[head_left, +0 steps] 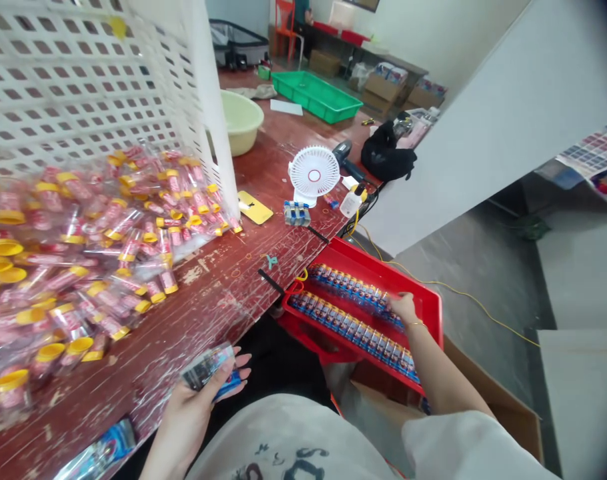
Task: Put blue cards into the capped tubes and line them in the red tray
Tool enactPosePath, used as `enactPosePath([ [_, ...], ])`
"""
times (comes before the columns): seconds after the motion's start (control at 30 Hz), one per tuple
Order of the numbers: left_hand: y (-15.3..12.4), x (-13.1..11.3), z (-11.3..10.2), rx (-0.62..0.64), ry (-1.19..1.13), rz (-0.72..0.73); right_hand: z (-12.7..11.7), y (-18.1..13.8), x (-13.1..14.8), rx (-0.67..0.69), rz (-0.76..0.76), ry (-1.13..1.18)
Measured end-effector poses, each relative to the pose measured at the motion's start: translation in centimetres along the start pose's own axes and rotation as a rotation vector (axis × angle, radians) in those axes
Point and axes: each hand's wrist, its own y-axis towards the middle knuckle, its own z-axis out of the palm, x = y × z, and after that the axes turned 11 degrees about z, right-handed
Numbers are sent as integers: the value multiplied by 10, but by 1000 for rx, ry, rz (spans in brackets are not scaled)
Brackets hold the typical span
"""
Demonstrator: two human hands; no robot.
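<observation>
My left hand (206,390) holds a small stack of flat black-and-blue plastic packets (206,367), the thumb pressed across them and the fingers beneath. A similar blue plastic packet (101,453) lies on the table edge to its left. My right hand (404,308) is inside a red tray (383,263), its fingers closed at the near end of a row of small blue-labelled tubes (351,285); the fingertips are partly hidden and slightly blurred. A second row of blue-labelled tubes (353,330) stands closer to my body in that tray.
Many yellow-capped clear tubes (118,253) spill from a white slatted basket (83,87) onto the red table (193,327). A white fan (313,175), a small block of tubes (297,213), a yellow card (255,207) and a green tray (318,97) stand further back.
</observation>
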Motion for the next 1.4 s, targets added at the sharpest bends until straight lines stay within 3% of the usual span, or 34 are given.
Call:
enactPosePath([
  [0.13, -2, 3, -15, -15, -47, -8, -14, -20, 15, 14, -81, 10],
  [0.23, -5, 3, -27, -4, -95, -8, 0, -58, 57, 49, -297, 99],
  [0.3, -6, 0, -34, -9, -129, 15, 24, -100, 102, 153, -522, 189],
  [0.4, -9, -4, -44, -30, -133, 63, 73, -184, 184, 430, -888, 287],
  [0.47, -13, -6, -52, -57, -121, 85, 108, -240, 239, 574, -1053, 337],
  [0.57, -19, -8, -63, -125, -133, 102, 149, -300, 301, 685, -1124, 417],
  [0.63, -22, -9, -71, -167, -174, 102, 165, -320, 319, 740, -1091, 468],
  [0.7, -24, -9, -79, -200, -227, 102, 172, -328, 319, 801, -1015, 521],
  [0.8, -21, -8, -86, -226, -277, 91, 167, -324, 294, 945, -842, 567],
  [1.0, -1, -10, -87, -99, -274, 85, 127, -321, 227, 1414, -527, 464],
  [1.17, 10, -8, -84, -129, -270, 66, 106, -328, 211, 1785, -177, 489],
  [1.4, 9, 4, -85, -239, -217, 125, 127, -322, 229, 1731, -247, 513],
])
